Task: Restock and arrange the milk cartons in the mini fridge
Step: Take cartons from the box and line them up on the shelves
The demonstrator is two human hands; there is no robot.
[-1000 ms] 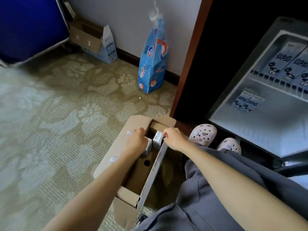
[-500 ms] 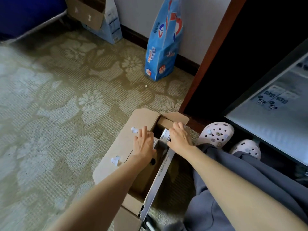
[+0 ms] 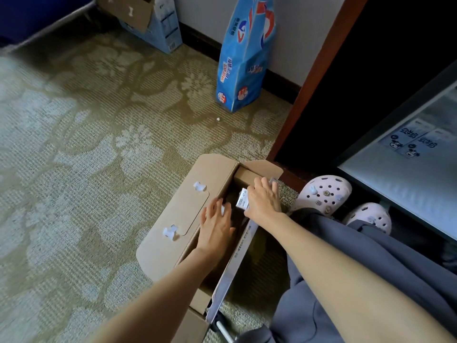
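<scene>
The cardboard box (image 3: 173,219) is being kept open on the carpet just beside the mini fridge (image 3: 395,189), likely so that cartons are being carried only a short way. The left hand (image 3: 215,226) is being held inside it, fingers spread. The right hand (image 3: 263,200) is being laid flat over a milk carton (image 3: 242,199); whether it is being pinched underneath cannot be told.

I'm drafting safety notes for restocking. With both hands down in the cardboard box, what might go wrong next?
The right hand lies over a milk carton with no firm grip visible; it may slip when lifted. The right flap of the cardboard box stands up along the opening and could snag a carton or forearm. The clogs sit between box and mini fridge, so a dropped carton might hit a foot.
</scene>
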